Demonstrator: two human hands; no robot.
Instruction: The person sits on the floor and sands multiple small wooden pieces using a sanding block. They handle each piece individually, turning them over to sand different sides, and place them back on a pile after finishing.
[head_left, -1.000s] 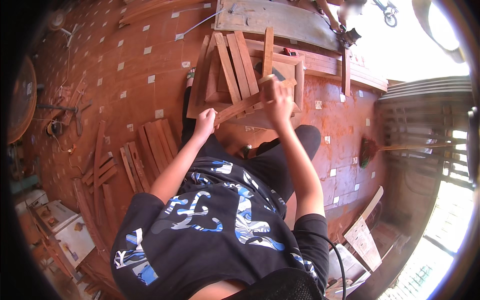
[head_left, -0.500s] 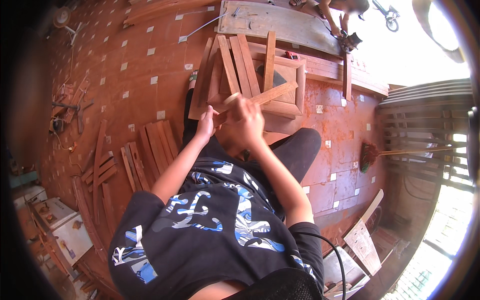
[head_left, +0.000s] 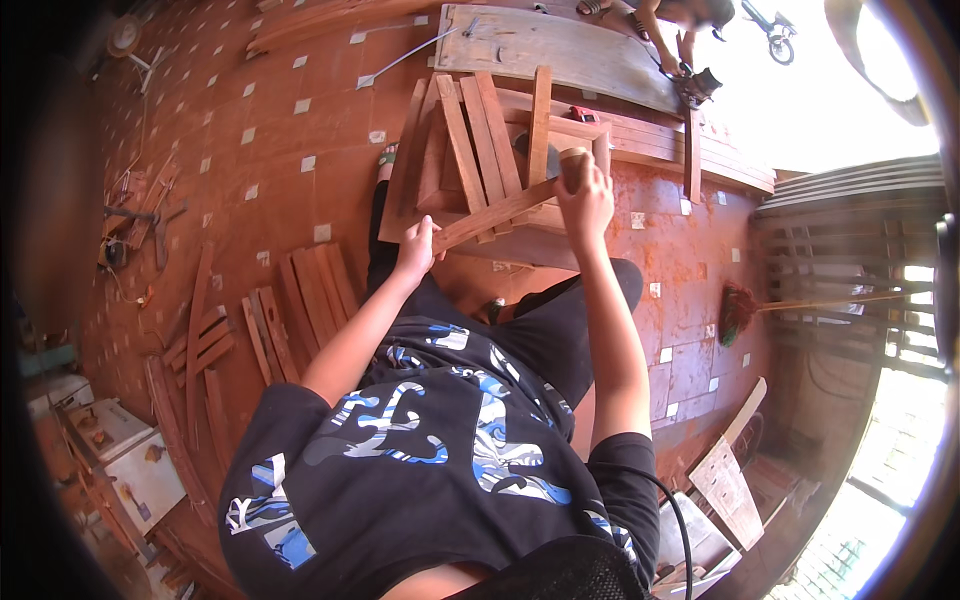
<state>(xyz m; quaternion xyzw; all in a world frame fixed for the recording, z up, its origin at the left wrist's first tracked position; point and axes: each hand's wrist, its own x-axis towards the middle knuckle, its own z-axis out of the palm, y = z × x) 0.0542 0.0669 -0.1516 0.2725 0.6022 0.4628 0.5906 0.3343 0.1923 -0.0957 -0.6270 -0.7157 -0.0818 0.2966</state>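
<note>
My left hand (head_left: 417,250) grips the near left end of a reddish-brown wooden strip (head_left: 495,215), which slants up to the right. At the strip's far end, my right hand (head_left: 588,208) is closed around a curled tan piece (head_left: 574,157) that looks like sandpaper, pressed at the wood. Its underside is hidden by my fingers. Beneath the strip is a wooden panel (head_left: 432,180) with raised framing. Several more wooden strips (head_left: 486,140) lie across it, one strip (head_left: 540,120) standing apart to the right.
A red and black tool (head_left: 584,114) rests on the panel's far edge. Beyond is a pale board (head_left: 560,55), where another person's hands (head_left: 672,62) hold a dark power tool (head_left: 700,85). More strips (head_left: 318,290) lie on the tiled floor at left; a broom (head_left: 738,312) lies right.
My right hand has slid away along the strip, from near my left hand to the far right end, carrying the tan piece. My left hand has stayed nearly in place; the strip's angle has shifted slightly.
</note>
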